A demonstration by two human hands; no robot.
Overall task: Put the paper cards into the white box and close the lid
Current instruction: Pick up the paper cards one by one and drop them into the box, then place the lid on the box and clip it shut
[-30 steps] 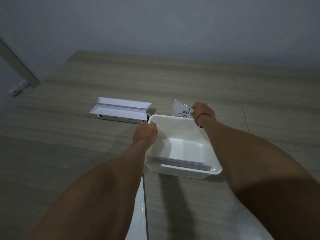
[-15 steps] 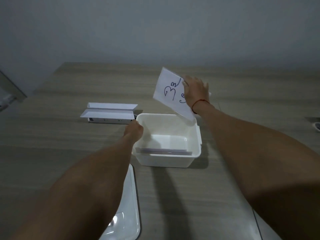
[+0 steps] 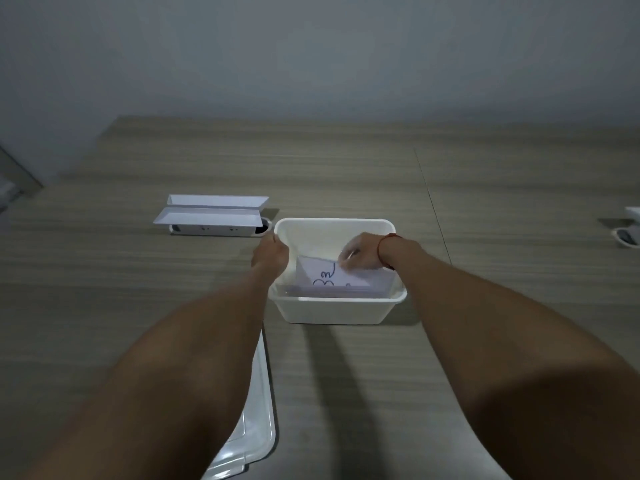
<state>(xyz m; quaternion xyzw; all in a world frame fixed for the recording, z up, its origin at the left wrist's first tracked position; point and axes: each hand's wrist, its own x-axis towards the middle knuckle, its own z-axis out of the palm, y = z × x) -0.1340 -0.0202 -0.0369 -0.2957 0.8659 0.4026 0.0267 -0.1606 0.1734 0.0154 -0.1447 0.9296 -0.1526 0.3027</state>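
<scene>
An open white box stands on the wooden table in front of me. My left hand grips the box's left rim. My right hand, with a red string at the wrist, reaches into the box and pinches a paper card with blue handwriting. That card lies tilted on a stack of other cards against the near wall inside. The box's white lid lies on the table near me, partly hidden under my left forearm.
A white power-socket unit with two raised flaps sits on the table just left of the box. Another white fitting shows at the right edge. A seam runs across the tabletop on the right. A grey wall stands behind.
My right hand has brought the handwritten card down from above the box's far rim into the box, onto the stack. My left hand stays on the left rim.
</scene>
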